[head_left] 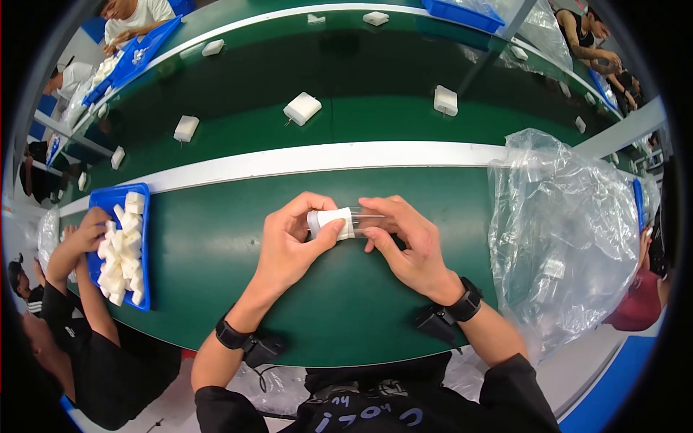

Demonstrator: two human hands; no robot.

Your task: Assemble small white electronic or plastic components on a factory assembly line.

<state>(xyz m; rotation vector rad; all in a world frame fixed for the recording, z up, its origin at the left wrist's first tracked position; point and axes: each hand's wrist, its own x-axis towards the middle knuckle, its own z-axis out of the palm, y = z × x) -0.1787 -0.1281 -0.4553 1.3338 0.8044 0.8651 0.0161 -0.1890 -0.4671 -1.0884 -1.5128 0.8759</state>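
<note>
Near the middle of the green table, my left hand (283,249) is closed round a small white fitting (332,218) with a pale translucent collar at its left end. A clear plastic tube (367,216) continues from the fitting's right side, and something thin and straight shows inside it. My right hand (415,252) pinches that tube between thumb and fingers. The two parts lie in one line, level, just above the table. How far the tube sits over the fitting is partly hidden by my fingers.
A blue tray (147,249) heaped with white pieces (123,252) stands at left, a co-worker's hand (92,229) in it. A large clear plastic bag (559,238) covers the right side. Beyond a white rail (325,159), white blocks (303,108) with thin pins lie spaced along a dark green belt.
</note>
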